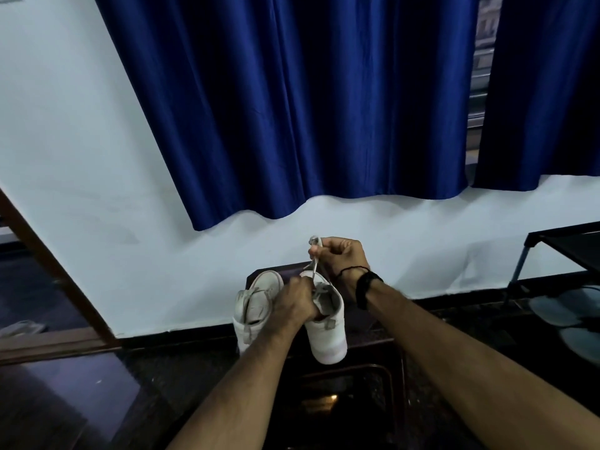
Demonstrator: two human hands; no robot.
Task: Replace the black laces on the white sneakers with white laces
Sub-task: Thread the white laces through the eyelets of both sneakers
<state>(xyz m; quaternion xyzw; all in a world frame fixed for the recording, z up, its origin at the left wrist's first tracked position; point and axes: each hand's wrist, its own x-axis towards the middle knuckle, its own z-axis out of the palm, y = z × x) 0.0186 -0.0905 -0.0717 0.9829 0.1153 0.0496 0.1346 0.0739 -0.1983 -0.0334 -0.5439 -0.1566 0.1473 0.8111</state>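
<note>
Left hand (293,298) grips the right sneaker (326,323) at its laces. My right hand (341,254) pinches the white lace (314,254), pulled taut upward. Left sneaker (255,306) sits just beside.

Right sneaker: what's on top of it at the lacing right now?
A white lace rises from the right sneaker to the right hand, which pinches it. The left hand covers the eyelets, so threading progress is hidden.

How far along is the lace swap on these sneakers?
No black laces show on either shoe. The right hand pulls a white lace up from the right sneaker, which the left hand steadies. Whether the left sneaker is finished is unclear.
</note>
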